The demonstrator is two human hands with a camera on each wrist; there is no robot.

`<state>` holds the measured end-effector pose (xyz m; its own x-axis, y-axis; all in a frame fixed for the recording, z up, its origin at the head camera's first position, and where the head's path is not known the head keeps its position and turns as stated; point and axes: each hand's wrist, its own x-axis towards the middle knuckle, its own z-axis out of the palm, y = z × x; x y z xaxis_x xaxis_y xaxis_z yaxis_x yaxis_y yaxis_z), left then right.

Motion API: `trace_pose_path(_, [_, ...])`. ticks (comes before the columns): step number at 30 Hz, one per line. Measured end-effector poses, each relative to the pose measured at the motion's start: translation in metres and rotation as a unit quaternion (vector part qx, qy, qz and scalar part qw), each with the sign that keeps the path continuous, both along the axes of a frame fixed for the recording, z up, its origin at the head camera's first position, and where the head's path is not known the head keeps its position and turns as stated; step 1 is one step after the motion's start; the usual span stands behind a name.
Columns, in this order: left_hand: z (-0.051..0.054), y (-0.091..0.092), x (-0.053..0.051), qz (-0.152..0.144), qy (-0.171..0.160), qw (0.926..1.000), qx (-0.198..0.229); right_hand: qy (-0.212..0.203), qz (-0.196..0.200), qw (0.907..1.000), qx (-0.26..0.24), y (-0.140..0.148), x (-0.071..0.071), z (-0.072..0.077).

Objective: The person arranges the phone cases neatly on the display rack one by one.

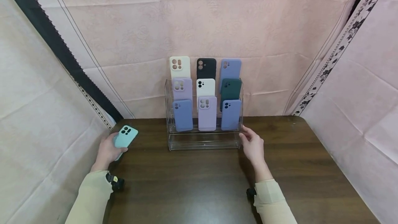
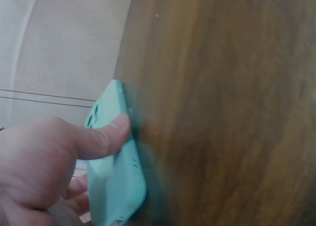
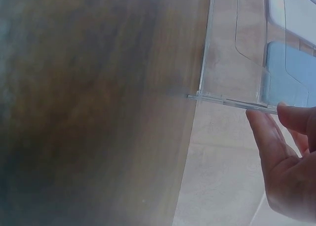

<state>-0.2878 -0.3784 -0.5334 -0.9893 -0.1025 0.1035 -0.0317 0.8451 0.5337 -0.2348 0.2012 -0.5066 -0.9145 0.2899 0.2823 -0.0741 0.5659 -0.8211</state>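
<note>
My left hand (image 1: pixel 107 149) grips a mint-green phone case (image 1: pixel 129 134) at the table's left side. The case is tilted, camera cutouts at its far end; in the left wrist view the thumb lies along its edge and the other fingers are partly hidden behind it. A clear acrylic tiered display stand (image 1: pixel 203 144) stands at the back middle of the table. At its right side panel, my right hand (image 1: pixel 253 146) holds the edge between thumb and fingers. Several phone cases stand on its tiers, among them a lilac one (image 1: pixel 207 113) in front and a black one (image 1: pixel 206 67) behind.
The brown wooden table (image 1: pixel 186 186) lies under both hands. Pale cloth hangs at the back (image 1: pixel 211 27) and on both sides, close beside the left hand. The stand's lowest front tier shows no case.
</note>
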Motion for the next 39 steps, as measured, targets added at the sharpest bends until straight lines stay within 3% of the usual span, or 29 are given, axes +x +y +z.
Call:
trace_pose_path(7, [0.012, 0.007, 0.005, 0.01, -0.029, 0.9995, 0.007, -0.004, -0.001, 1.0, 0.0, 0.0, 0.001, 0.001])
trace_pose_path(12, [0.019, 0.009, 0.013, 0.013, -0.02, 0.9975, 0.067, -0.004, 0.001, 1.0, 0.005, 0.0, 0.0, -0.001])
trace_pose_path(15, [0.023, 0.008, 0.021, 0.007, -0.01, 0.9926, 0.121, 0.001, 0.003, 1.0, 0.005, 0.0, 0.0, -0.001])
trace_pose_path(22, [0.047, 0.018, 0.04, -0.004, 0.02, 0.9709, 0.239, -0.008, 0.005, 1.0, 0.0, 0.001, -0.001, -0.001])
trace_pose_path(30, [0.073, 0.054, 0.058, -0.03, 0.085, 0.953, 0.289, -0.004, 0.004, 1.0, 0.001, 0.001, -0.001, -0.001])
trace_pose_path(34, [0.081, 0.079, 0.061, -0.067, 0.111, 0.9361, 0.327, -0.005, 0.002, 1.0, 0.001, 0.001, -0.001, -0.001])
trace_pose_path(39, [0.084, 0.117, 0.058, -0.128, 0.122, 0.9139, 0.366, -0.005, 0.004, 1.0, 0.0, 0.001, -0.001, -0.001])
